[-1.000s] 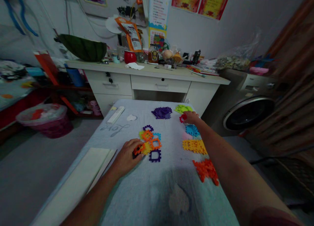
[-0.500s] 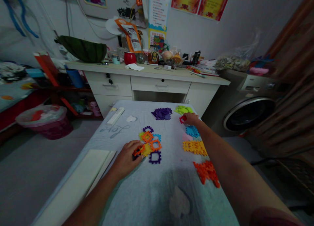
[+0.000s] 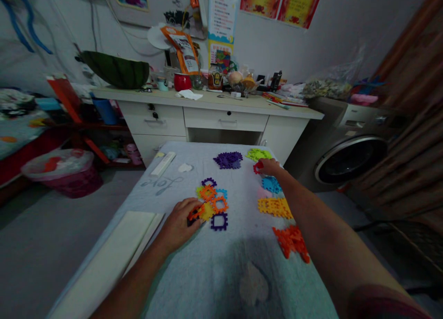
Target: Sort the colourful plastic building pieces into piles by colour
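Almost nothing changed over the last second: head view shifts a touch, both hands hold position. For the work, we read that as a pause, no visible progress.

Right hand (image 3: 272, 167) is at the far right corner of the surface (image 3: 235, 254), fingertips together and clamped on the red piece (image 3: 256, 167). Left hand (image 3: 182, 219) is well apart from it, left of the surface's middle, thumb and fingers curled around the orange piece (image 3: 196, 212). Poor view there: our own fingers cover it, so we can't tell whether that grip is clamped or just resting.

Just right of the left hand, the mixed group: yellow piece (image 3: 206, 211) touching the orange one, more toothed frames in orange, blue and purple beside it.

Along the right edge, far to near: lime pile (image 3: 259, 153), blue pile (image 3: 271, 184), yellow pile (image 3: 274, 207), orange pile (image 3: 291, 243). Purple pile (image 3: 228, 160) is near the far edge.

In the way: right forearm (image 3: 321, 231) crosses the right edge and seems to hide the ends of the blue and yellow piles. White boards (image 3: 114, 249) take up the left edge by the left forearm (image 3: 148, 268). White strip (image 3: 163, 164) at the far left corner, clear of both hands. Desk (image 3: 226, 102) stands beyond the far edge.
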Demonstrator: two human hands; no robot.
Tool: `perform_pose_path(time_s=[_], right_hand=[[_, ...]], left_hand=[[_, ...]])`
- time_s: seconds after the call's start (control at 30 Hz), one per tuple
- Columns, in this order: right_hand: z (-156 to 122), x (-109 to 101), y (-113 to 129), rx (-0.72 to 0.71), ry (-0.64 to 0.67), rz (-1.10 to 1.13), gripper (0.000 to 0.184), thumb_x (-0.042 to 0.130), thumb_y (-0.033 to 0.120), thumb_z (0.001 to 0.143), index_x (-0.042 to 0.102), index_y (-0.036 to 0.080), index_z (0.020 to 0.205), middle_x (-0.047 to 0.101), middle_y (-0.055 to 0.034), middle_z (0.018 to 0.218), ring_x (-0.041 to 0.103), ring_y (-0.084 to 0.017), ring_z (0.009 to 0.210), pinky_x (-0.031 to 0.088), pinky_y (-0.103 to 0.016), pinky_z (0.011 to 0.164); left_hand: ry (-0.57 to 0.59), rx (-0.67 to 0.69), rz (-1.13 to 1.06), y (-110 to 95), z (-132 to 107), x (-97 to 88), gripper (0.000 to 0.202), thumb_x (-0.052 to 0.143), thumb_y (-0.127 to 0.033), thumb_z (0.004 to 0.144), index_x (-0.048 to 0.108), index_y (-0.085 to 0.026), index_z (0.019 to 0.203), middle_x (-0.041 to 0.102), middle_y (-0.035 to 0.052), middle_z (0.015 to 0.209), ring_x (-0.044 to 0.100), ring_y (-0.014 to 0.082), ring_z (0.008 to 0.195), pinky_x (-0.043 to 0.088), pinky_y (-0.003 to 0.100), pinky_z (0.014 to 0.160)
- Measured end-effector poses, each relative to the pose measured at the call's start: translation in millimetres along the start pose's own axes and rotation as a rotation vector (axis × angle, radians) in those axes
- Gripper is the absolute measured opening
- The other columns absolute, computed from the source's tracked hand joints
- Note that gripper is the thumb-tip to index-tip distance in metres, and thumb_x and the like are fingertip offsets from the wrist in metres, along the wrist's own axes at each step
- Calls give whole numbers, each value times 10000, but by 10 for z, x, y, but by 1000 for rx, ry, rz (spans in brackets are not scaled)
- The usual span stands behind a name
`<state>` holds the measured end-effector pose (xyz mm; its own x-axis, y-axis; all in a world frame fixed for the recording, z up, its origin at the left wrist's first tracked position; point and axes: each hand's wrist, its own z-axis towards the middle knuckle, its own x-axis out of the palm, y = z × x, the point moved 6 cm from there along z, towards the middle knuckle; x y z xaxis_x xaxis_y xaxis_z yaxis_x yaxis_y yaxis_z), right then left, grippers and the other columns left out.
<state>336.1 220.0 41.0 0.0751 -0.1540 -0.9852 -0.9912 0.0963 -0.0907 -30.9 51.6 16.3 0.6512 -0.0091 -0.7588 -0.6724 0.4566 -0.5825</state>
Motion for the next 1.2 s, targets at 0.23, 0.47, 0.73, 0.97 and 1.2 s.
perform_pose_path(time_s=[0.23,0.47,0.73,0.97,1.2], right_hand=[[78,33,5,7,25,-13,512,581,339,790,533,263,1295,545,-128,1330,463,-358,1219,381,-484,917],[101,57,-11,15,28,-6,482,574,325,780,559,248,1256,578,-133,1285,480,-360,1204,378,-487,920],[32,37,-41,33,-30,32,519,561,330,794,525,240,1305,555,-134,1324,480,-348,1209,386,-477,935],[-230,-253,149,-1,-230,200,513,540,296,865,471,182,1361,492,-143,1401,457,-285,1266,367,-400,1018],[-1085,-210,1103,-549,35,472,335,594,236,854,591,174,1183,679,-82,1070,632,-180,916,471,-287,817]], left_hand=[[19,-14,-11,-5,-2,-1,360,602,-317,781,639,-208,1122,608,88,1216,553,252,1148,453,423,1003],[8,-19,-15,2,-3,-12,366,605,-295,762,648,-220,1118,617,79,1212,562,252,1141,457,423,1002],[13,-19,-27,-30,1,-21,366,609,-299,758,646,-221,1113,620,84,1207,559,261,1123,459,437,985],[7,5,-24,0,-8,3,389,608,-279,770,634,-220,1154,617,80,1205,553,250,1131,446,416,995],[10,-5,-18,-40,5,-17,379,602,-234,754,641,-203,1130,620,86,1193,549,248,1107,442,418,977]])
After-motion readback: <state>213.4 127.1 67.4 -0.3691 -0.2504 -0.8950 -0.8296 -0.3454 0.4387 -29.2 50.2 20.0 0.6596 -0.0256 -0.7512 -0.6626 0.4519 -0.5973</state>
